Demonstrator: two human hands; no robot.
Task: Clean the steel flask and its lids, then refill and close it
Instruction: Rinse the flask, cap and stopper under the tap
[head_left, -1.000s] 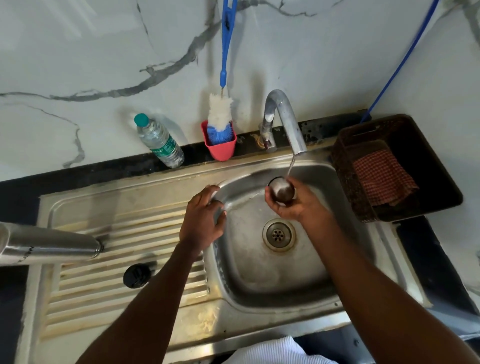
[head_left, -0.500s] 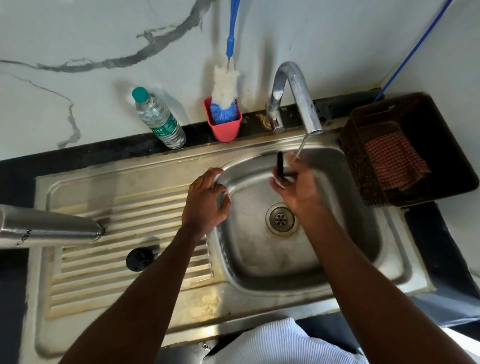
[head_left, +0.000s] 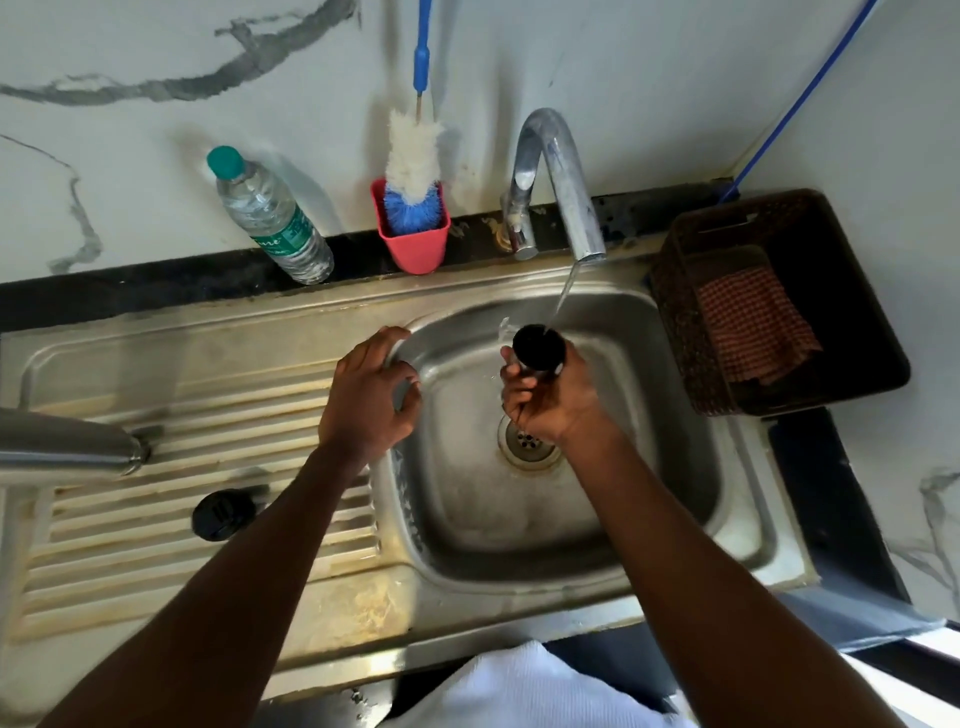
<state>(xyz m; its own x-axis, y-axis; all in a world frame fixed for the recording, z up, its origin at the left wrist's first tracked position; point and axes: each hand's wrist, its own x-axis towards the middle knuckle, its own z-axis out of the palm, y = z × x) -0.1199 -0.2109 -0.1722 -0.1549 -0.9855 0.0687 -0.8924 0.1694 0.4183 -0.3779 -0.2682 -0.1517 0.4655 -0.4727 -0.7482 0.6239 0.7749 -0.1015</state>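
My right hand (head_left: 553, 400) grips the flask's cup lid (head_left: 538, 348) over the sink basin (head_left: 670, 447), its dark open side turned up under the water running from the tap (head_left: 563, 187). My left hand (head_left: 371, 400) rests on the basin's left rim, fingers curled over the edge, holding nothing. The steel flask (head_left: 67, 444) lies on its side at the far left of the drainboard, mouth pointing right. A round black inner lid (head_left: 223, 514) lies on the ribbed drainboard below the flask.
A plastic water bottle (head_left: 270, 218) and a red cup (head_left: 413, 244) holding a blue and white bottle brush (head_left: 413, 166) stand against the marble wall. A dark basket (head_left: 841, 291) with a red checked cloth (head_left: 753, 322) sits right of the sink.
My right hand has turned the cup lid from steel side up, through edge-on, to dark open side up under the stream. The left hand stays on the rim.
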